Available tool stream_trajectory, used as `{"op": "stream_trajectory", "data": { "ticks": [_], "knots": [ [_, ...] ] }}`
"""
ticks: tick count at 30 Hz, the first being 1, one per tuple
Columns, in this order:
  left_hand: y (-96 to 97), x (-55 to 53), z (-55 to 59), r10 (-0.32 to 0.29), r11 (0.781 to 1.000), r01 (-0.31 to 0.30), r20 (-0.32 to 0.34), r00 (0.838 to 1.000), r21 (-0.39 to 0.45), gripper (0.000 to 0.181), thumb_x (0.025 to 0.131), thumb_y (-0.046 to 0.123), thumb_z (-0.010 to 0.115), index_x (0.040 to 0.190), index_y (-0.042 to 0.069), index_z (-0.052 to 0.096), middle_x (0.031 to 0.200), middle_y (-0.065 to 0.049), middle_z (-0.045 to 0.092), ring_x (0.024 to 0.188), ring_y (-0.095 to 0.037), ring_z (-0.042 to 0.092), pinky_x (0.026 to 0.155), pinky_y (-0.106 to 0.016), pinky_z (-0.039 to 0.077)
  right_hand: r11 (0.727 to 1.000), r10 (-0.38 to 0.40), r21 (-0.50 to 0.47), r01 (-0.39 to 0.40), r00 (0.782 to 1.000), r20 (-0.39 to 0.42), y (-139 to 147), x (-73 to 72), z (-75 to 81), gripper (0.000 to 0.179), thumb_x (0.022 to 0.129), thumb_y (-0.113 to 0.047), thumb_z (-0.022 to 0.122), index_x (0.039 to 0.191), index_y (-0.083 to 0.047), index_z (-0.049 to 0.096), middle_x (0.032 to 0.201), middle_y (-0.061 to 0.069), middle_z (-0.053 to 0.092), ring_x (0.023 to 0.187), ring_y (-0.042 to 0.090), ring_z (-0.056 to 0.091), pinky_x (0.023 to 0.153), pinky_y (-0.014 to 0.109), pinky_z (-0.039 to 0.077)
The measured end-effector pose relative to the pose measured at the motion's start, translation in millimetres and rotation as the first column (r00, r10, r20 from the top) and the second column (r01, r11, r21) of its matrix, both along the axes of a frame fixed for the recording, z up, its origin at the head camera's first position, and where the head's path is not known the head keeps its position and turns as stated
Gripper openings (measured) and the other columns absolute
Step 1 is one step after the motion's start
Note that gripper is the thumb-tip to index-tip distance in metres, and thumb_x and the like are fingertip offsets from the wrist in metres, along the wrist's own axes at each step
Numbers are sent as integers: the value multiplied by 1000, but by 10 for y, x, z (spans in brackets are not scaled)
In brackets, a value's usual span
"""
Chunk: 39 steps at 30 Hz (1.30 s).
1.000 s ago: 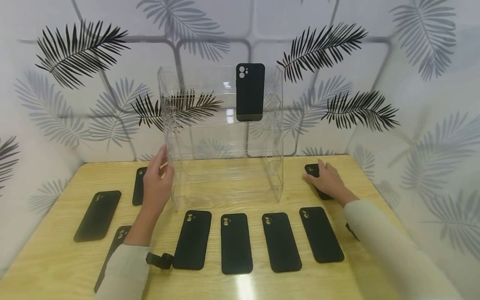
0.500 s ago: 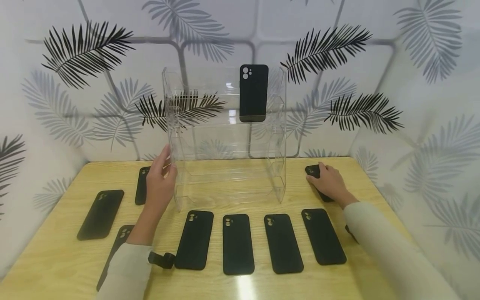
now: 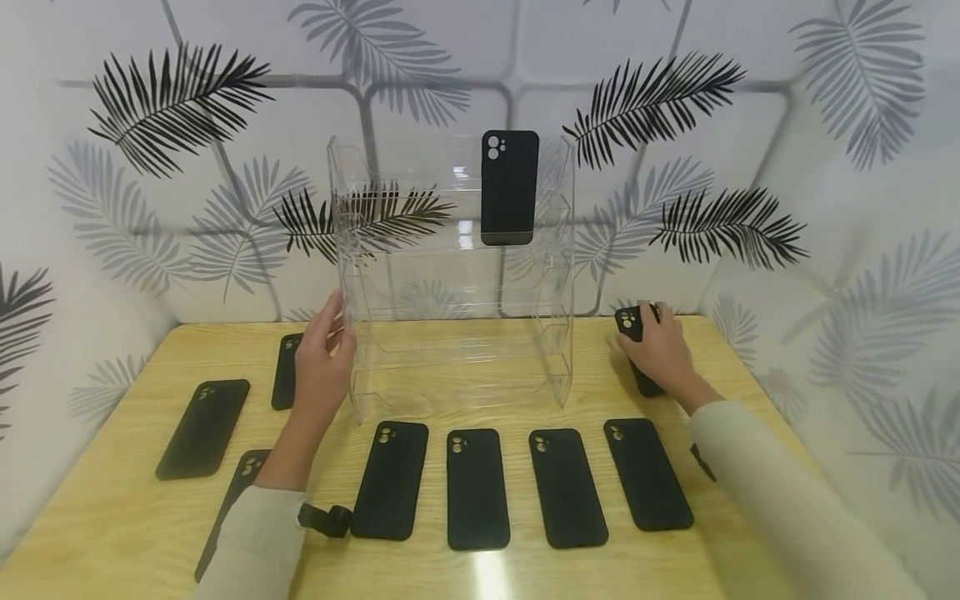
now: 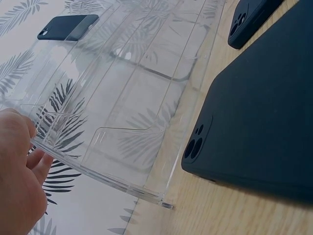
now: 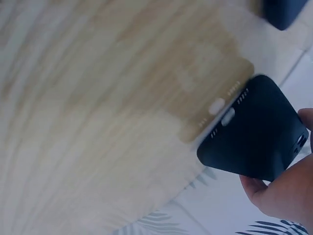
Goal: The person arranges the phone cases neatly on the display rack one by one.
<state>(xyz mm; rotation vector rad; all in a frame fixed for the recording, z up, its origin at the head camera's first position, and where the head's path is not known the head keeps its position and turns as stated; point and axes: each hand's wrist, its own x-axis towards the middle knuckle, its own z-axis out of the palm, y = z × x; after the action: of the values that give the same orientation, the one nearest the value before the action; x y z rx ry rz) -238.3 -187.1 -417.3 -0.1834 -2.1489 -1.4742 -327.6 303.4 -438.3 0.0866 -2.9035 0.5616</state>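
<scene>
pinching case (image 5: 252, 134) in right hand (image 3: 662, 346), rack (image 3: 453, 267) edge in left hand (image 3: 324, 358). probably mid-pickup; needs lifting clear of table (image 5: 88, 107) below fingers (image 5: 251, 187).

I am holding my left arm (image 3: 251, 542) and my right arm (image 3: 795, 500) out before me, well apart, pale sleeves covering both and leaving my wrists (image 3: 291, 454) bare. My left hand (image 3: 322, 362) is pointing its fingers (image 3: 328, 315) upward, the palm facing inward, thumb and fingers closing in a pinch. My right arm is slanting inward from the lower right, and my right hand (image 3: 665, 352) is gripping between thumb and bending fingers, its back facing up.
</scene>
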Motion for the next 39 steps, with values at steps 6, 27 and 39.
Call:
{"op": "stream_trajectory", "data": {
  "ticks": [6, 27, 39],
  "knots": [
    [4, 0, 2, -4, 1000, 4, -1, 1000, 6, 56, 104, 11, 50, 156, 26, 39, 154, -5, 47, 134, -28, 51, 115, -47, 43, 999, 16, -33, -19, 997, -75, -103, 68, 190, 77, 99, -33, 62, 156, 4, 26, 156, 32, 24, 134, 58, 31, 102, 70, 38],
    [7, 23, 3, 8, 1000, -8, 3, 1000, 6, 55, 104, 13, 49, 157, 24, 38, 153, -5, 47, 133, -27, 52, 115, -46, 43, 999, 28, -7, -35, 881, -471, -976, 595, 1128, 73, 96, -42, 65, 155, -8, 39, 155, 22, 34, 127, 44, 49, 74, 62, 55],
    [19, 27, 25, 1, 1000, -1, 9, 1000, 11, 55, 104, 13, 48, 157, 24, 37, 154, -4, 47, 134, -28, 51, 115, -47, 42, 989, 70, -79, -125, 863, -501, -1659, 541, 1542, 74, 96, -48, 63, 156, -12, 38, 157, 17, 34, 131, 37, 51, 83, 56, 57]
  ]
}}
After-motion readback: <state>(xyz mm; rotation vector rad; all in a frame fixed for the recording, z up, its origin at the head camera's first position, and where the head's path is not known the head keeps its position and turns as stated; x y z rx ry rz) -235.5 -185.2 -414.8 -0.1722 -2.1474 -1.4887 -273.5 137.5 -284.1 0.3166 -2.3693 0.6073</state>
